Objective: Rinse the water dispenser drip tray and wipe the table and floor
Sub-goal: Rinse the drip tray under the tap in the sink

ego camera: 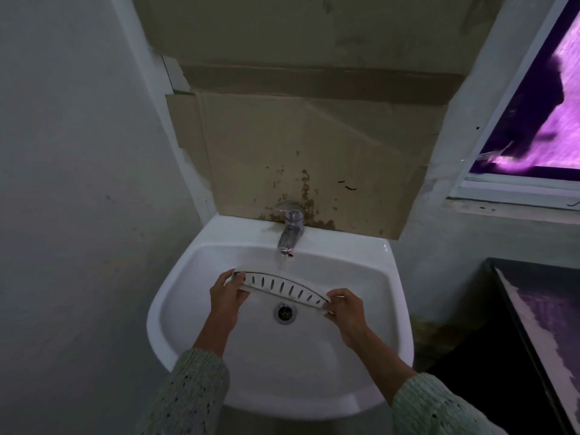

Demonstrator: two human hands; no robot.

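A white curved drip tray (282, 287) with a row of dark slots is held over the basin of a white sink (201, 340). My left hand (227, 295) grips its left end and my right hand (345, 309) grips its right end. A chrome tap (290, 230) stands at the back of the sink, and a thin stream of water runs from its spout onto the tray's upper edge. The drain (285, 313) shows just below the tray.
A stained cardboard sheet (298, 146) covers the wall behind the tap. Grey walls close in on the left. A window (539, 114) sits at the upper right, and a dark surface (539, 324) stands at the right beside the sink.
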